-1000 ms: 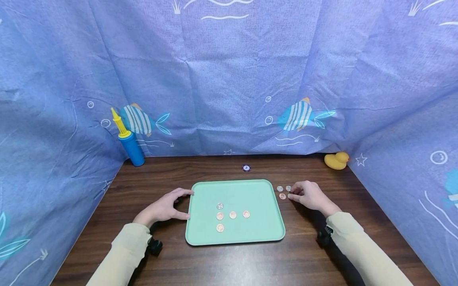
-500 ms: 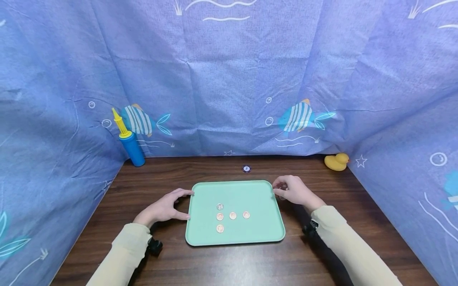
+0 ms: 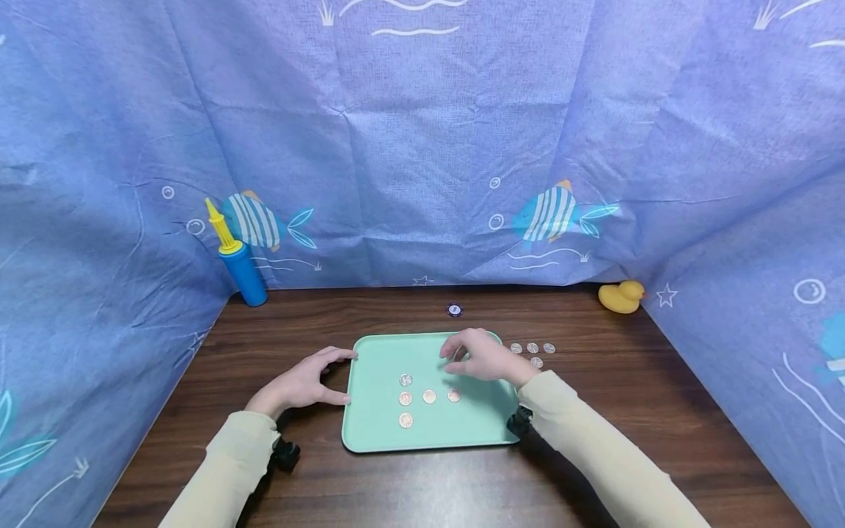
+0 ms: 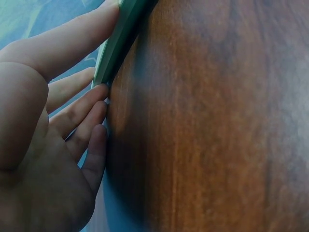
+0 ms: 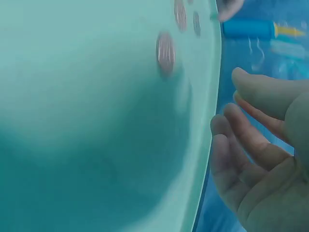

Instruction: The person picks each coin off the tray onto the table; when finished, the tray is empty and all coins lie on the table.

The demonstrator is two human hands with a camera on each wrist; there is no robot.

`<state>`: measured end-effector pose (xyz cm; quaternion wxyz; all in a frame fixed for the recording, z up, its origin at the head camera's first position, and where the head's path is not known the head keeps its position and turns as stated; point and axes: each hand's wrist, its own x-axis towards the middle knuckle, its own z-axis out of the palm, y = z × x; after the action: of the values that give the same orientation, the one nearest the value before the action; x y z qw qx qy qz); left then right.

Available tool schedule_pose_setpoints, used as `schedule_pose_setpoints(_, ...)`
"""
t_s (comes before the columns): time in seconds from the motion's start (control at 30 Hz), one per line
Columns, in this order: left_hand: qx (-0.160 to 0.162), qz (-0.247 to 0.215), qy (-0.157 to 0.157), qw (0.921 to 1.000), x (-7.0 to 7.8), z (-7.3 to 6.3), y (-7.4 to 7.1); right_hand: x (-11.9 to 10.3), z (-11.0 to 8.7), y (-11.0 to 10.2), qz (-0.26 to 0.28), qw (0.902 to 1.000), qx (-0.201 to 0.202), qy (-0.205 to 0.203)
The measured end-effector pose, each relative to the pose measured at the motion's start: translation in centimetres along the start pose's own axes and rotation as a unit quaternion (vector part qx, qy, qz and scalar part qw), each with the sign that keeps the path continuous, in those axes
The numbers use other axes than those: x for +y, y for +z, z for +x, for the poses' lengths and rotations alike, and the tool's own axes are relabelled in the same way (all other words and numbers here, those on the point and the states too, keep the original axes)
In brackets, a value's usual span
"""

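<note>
Fingers (image 5: 251, 140) of the right hand (image 3: 485, 356) are curved toward the thumb above the tray (image 3: 485, 427); whether they pinch a coin cannot be told. Clock positions refer to the tray centre, head view, 12 o'clock being away from the person. The tray lies flat on the wooden table (image 3: 422, 491). Five coins (image 3: 429, 397) lie in it: three in a column toward 9 o'clock, two extending from the middle one toward 3 o'clock. The right hand is at 2 o'clock. At 9 o'clock, the left hand (image 3: 304, 381) touches the tray rim, thumb and fingers spread. Four loose coins (image 3: 532, 348) lie on the table between 2 and 3 o'clock. Farther out: poker chip (image 3: 455, 310), just past 12; yellow duck (image 3: 620, 298), 2; blue pump (image 3: 244, 277), 10.
</note>
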<state>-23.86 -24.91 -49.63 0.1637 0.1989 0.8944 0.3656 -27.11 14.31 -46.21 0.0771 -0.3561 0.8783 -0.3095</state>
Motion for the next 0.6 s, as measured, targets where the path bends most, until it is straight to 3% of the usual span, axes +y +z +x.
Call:
schedule_pose_setpoints(0.23, 0.000, 0.001, 0.003, 1.0000, -0.1, 0.1, 0.0, -2.3, 2.5, 2.6, -0.019, 0.9983, -0.054, 0.006)
schedule_pose_setpoints(0.4, -0.001, 0.003, 0.005, 1.0000, -0.2, 0.1, 0.0, -3.2, 3.7, 3.8, -0.025, 0.9971, -0.071, 0.012)
schedule_pose_setpoints(0.6, 0.000, -0.004, 0.003, 1.0000, -0.2, 0.0, 0.0, -4.5, 4.5, 4.7, 0.004, 0.9937, -0.099, 0.051)
